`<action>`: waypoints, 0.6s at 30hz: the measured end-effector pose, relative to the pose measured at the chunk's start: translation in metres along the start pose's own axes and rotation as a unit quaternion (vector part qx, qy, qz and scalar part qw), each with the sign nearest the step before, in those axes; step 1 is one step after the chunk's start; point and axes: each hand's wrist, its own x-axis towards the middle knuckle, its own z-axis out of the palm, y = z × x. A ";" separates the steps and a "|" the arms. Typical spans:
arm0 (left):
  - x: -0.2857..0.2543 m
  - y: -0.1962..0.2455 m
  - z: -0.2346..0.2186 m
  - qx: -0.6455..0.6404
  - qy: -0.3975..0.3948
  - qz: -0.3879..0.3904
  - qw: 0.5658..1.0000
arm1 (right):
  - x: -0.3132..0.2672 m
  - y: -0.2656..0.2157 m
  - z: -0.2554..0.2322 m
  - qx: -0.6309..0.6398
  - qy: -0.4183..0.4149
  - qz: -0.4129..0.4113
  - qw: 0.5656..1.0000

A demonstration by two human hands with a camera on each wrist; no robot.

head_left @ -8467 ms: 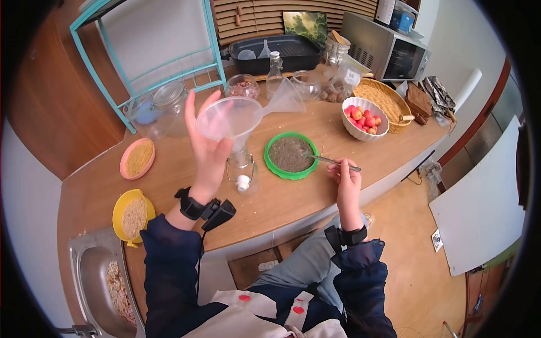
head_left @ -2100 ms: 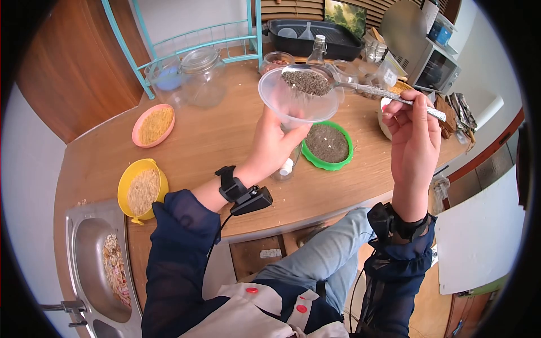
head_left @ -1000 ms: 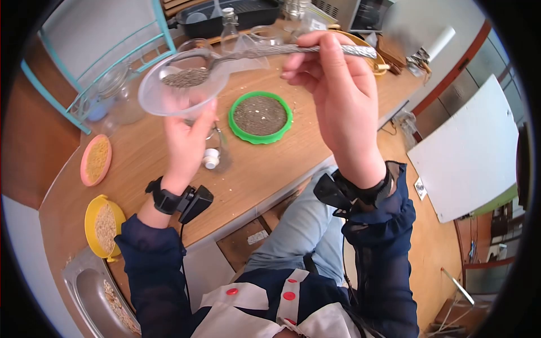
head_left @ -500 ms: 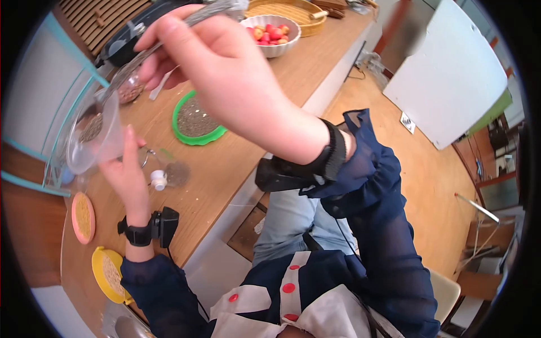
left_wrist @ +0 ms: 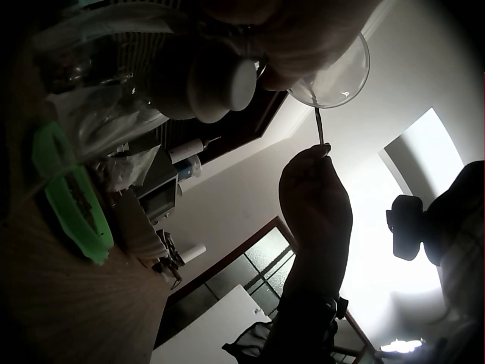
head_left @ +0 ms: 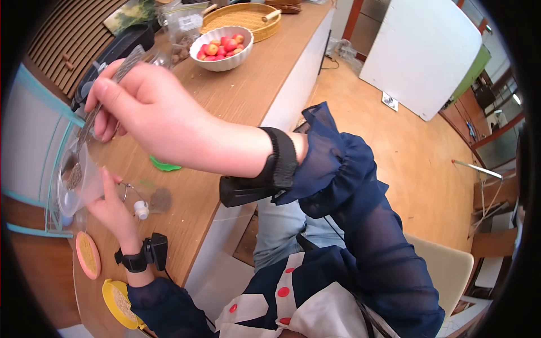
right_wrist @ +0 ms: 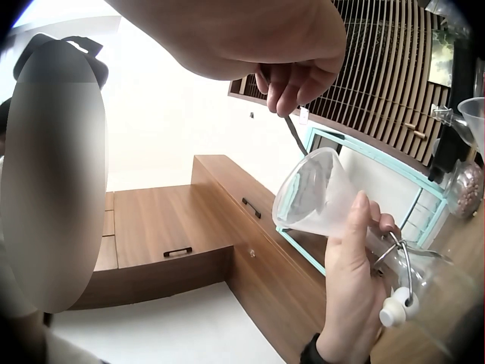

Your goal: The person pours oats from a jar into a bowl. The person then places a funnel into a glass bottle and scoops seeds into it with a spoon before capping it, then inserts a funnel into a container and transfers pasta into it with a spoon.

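My left hand [head_left: 115, 211] grips the lower part of a clear plastic funnel [right_wrist: 322, 201] at the neck of a swing-top glass bottle [right_wrist: 428, 284]. The bottle's white stopper [right_wrist: 399, 307] hangs beside the neck on its wire. With my right hand [head_left: 143, 101] I pinch the patterned handle of a metal spoon [head_left: 90, 119], raised above the funnel and slanting down into its mouth. Grey-brown grains [head_left: 74, 176] show inside the funnel's mouth. A green dish [head_left: 165, 164] is mostly hidden behind my right forearm; the left wrist view shows its scalloped side.
A white fluted bowl [head_left: 225, 63] of small red fruit stands farther back, near a wicker tray [head_left: 262, 25]. On the left are a pink dish [head_left: 97, 262] and a yellow bowl [head_left: 108, 298] of pale grains. A teal rack [head_left: 39, 107] rises just behind the funnel.
The spoon came up from the green dish with a load and now tips into the funnel. My left hand went from open to gripping. The head view swung right; my right arm now crosses it.
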 end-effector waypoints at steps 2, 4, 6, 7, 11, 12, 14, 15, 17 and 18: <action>0.000 0.001 -0.001 -0.002 -0.005 -0.004 1.000 | -0.001 -0.003 -0.001 -0.020 -0.023 0.025 0.999; 0.000 0.001 0.001 0.000 -0.003 -0.008 1.000 | -0.003 -0.006 -0.002 -0.026 -0.018 0.041 0.999; -0.001 -0.001 0.000 -0.028 0.000 -0.007 1.000 | -0.003 -0.003 -0.004 -0.039 -0.043 0.015 0.998; -0.002 -0.002 -0.002 0.002 -0.016 -0.008 1.000 | -0.005 -0.002 -0.003 -0.035 -0.016 0.020 0.999; -0.003 0.002 0.000 -0.058 -0.015 -0.048 0.997 | -0.013 -0.012 -0.008 -0.101 -0.044 0.048 0.993; -0.003 -0.001 0.002 -0.064 -0.005 -0.034 0.997 | -0.014 -0.014 -0.010 -0.106 -0.036 0.073 0.991; -0.003 0.004 0.006 -0.144 -0.005 -0.027 0.989 | -0.013 -0.014 -0.012 -0.137 -0.024 0.061 0.988; -0.001 0.000 0.006 -0.138 -0.016 0.000 0.990 | -0.012 -0.011 -0.013 -0.105 -0.019 0.062 0.992; 0.001 -0.008 0.002 -0.126 -0.024 0.026 0.991 | -0.012 -0.009 -0.012 -0.068 -0.018 0.066 0.995; 0.001 -0.010 0.002 -0.114 -0.040 0.035 0.992 | -0.011 -0.011 -0.011 -0.071 -0.014 0.066 0.995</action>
